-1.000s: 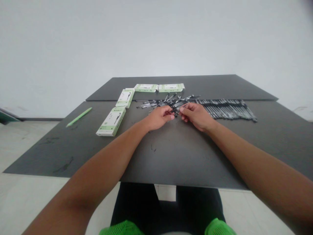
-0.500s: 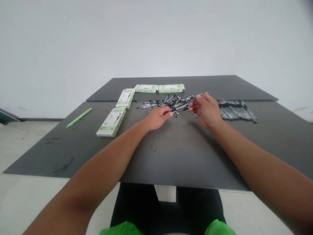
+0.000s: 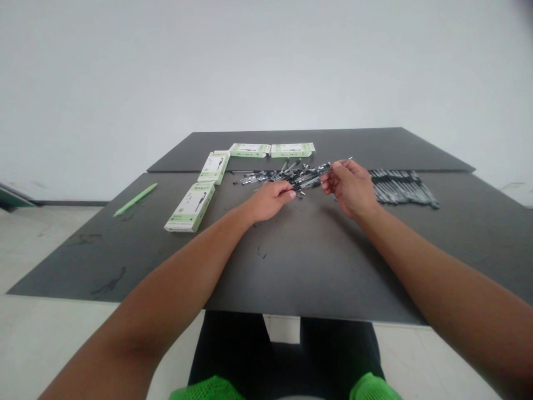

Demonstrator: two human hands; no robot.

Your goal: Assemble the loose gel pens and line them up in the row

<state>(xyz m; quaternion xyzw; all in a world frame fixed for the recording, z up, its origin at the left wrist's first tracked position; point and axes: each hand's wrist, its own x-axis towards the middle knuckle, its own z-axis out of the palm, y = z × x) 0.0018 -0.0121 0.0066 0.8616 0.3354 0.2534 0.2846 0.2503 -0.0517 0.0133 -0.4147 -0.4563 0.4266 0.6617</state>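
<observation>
My left hand (image 3: pixel 272 201) is closed, thumb and fingers pinching the end of a dark, clear-barrelled pen (image 3: pixel 308 182). My right hand (image 3: pixel 348 186) is closed too, its thumb and fingertips on a thin pen-like piece whose slim tip (image 3: pixel 351 158) pokes out above the knuckles. Whether both hands hold the same pen cannot be made out against the clutter. Just behind them lies a loose pile of black and clear pens (image 3: pixel 260 176), partly hidden by the hands. To the right of my right hand, several pens lie side by side in a neat row (image 3: pixel 402 188).
Two green-and-white pen boxes (image 3: pixel 191 208) (image 3: pixel 214 166) lie at the left of the pile. Two more boxes (image 3: pixel 250 150) (image 3: pixel 292 149) lie behind it. A light green pen-shaped object (image 3: pixel 135 200) rests on the dark table (image 3: pixel 291 266) at far left. A pale wall stands behind.
Almost nothing differs. Both hands keep their places and grips, and the slim tip above my right hand has shifted very slightly left.
</observation>
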